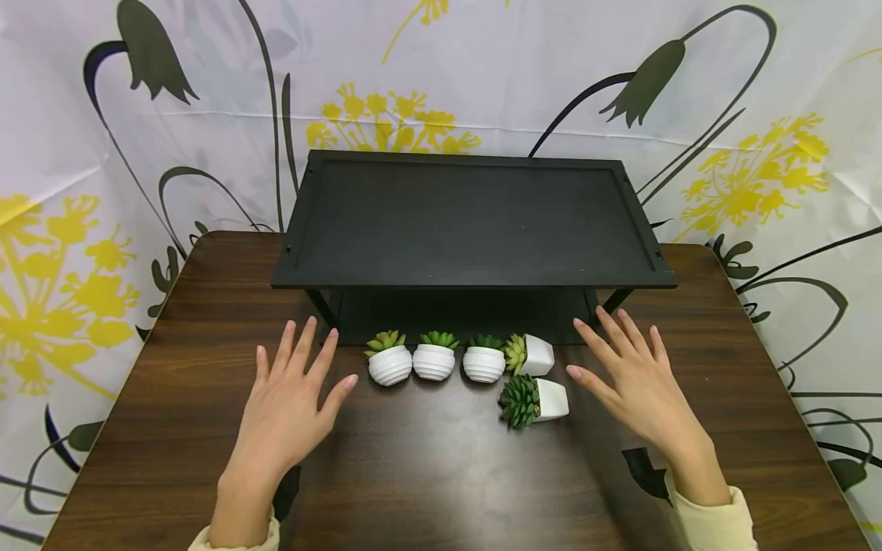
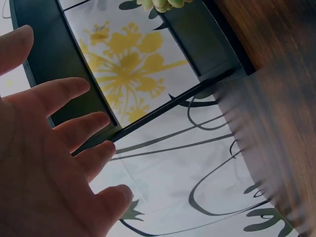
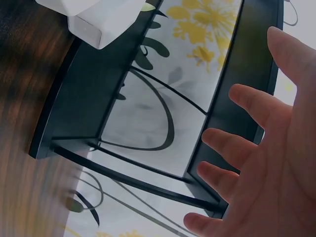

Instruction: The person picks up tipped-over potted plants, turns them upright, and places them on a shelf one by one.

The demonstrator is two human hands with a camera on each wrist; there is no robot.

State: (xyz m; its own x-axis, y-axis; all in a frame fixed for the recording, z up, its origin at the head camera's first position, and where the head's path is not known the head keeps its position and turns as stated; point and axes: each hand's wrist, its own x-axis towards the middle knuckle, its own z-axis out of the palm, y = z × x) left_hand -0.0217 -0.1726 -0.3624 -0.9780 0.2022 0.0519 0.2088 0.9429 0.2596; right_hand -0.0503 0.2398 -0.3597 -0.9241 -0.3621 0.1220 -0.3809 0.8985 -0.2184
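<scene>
My left hand (image 1: 289, 405) is held with fingers spread, left of a row of small potted succulents; nothing is in it. On the right, my right hand (image 1: 637, 383) is also spread and holds nothing. Between them, three round ribbed white pots stand in a row: a left succulent (image 1: 390, 369), a middle succulent (image 1: 434, 361) and a right succulent (image 1: 485, 363). Beside these, a pale green succulent (image 1: 537, 355) in a smooth white pot lies on its side. A darker green succulent (image 1: 550, 399) lies tipped in front of it, nearest my right hand.
A black two-tier shelf (image 1: 468, 222) stands at the back of the brown wooden table (image 1: 441, 490), behind the plants. Its lower board (image 1: 462, 317) lies under the top one. A flowered white curtain (image 1: 496, 84) hangs behind.
</scene>
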